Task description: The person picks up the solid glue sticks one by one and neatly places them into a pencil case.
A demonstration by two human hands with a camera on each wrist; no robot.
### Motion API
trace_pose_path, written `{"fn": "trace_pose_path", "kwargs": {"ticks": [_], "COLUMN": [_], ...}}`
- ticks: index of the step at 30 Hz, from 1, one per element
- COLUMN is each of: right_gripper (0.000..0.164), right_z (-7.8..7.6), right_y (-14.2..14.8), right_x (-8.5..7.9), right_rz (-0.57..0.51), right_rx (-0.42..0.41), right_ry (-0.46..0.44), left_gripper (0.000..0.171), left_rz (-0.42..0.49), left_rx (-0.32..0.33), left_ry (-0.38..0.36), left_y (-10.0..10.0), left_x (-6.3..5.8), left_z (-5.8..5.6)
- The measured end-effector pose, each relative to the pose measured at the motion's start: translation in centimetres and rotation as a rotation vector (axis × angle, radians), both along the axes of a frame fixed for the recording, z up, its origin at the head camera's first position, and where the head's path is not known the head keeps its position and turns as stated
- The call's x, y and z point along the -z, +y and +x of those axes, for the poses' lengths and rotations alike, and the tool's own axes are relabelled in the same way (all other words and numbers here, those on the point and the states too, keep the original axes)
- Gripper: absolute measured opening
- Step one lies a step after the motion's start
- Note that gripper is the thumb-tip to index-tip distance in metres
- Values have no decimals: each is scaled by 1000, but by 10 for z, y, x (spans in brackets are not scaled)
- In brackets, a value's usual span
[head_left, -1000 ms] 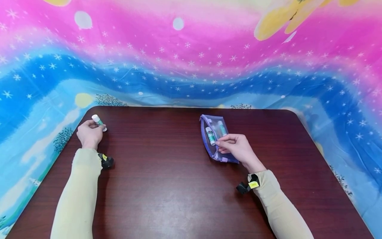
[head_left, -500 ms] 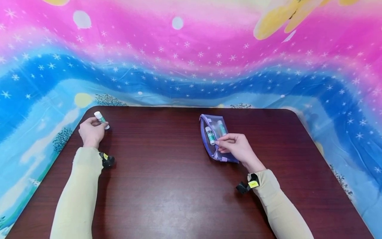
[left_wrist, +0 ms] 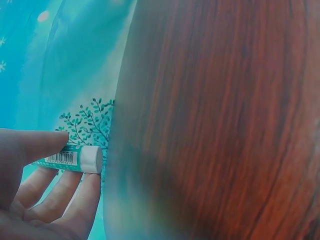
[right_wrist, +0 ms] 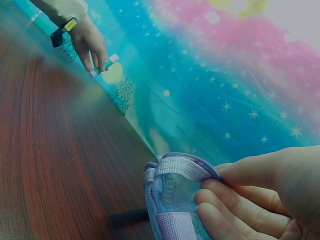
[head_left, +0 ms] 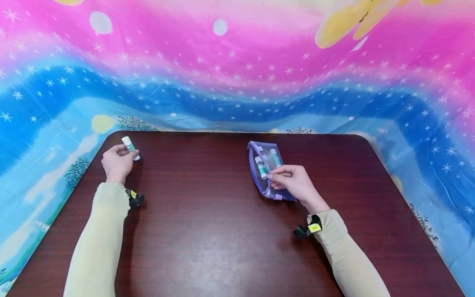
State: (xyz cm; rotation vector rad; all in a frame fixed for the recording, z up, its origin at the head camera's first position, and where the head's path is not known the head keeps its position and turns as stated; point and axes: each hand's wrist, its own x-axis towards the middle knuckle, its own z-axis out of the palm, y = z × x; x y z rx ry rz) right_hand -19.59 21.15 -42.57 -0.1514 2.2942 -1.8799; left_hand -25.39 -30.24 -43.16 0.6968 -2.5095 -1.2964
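Observation:
At the far left, my left hand point(head_left: 118, 163) grips a white and green glue stick point(head_left: 131, 147) between thumb and fingers. The left wrist view shows the barcode on this glue stick point(left_wrist: 62, 157) and its white end pointing right. My right hand point(head_left: 293, 183) pinches the zipper edge of a purple mesh pouch point(head_left: 257, 189), which lies right of centre with its mouth spread open to the left. Inside the pouch are a glue stick point(head_left: 261, 168) near the opening and another point(head_left: 275, 158) behind the mesh. Part of the pouch is hidden under the right hand.
The dark red-brown wooden table point(head_left: 208, 214) has rounded far corners. A colourful printed cloth point(head_left: 230, 74) hangs around its back and sides. Black wrist cameras sit on both wrists, the left point(head_left: 135, 199) and the right point(head_left: 306, 229).
My left hand has moved slightly right and away from me with the glue stick held in it. The right hand stays at the pouch edge, and the pouch keeps its place.

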Motion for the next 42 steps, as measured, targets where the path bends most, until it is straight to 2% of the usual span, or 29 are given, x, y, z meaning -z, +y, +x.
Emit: {"fn": "trace_pose_path", "kwargs": {"ticks": [11,19,30,42], "right_gripper": [26,27,27,24], "right_z": [1,2,2,1], "right_y": [1,1,2,1], "right_x": [-1,-2,-2,-1], "right_rz": [15,15,-3,-1], "right_rx": [0,-5,-3,3], "right_ry": [0,2,-5,2], "left_gripper": [56,55,55,55], "left_rz": [20,17,87,134], "left_rx": [47,72,126,199], "left_ry": [-16,30,92,156], "left_y": [11,18,38,55], "left_x": [-5,-8,-21,-29], "left_z": [1,1,2,2]}}
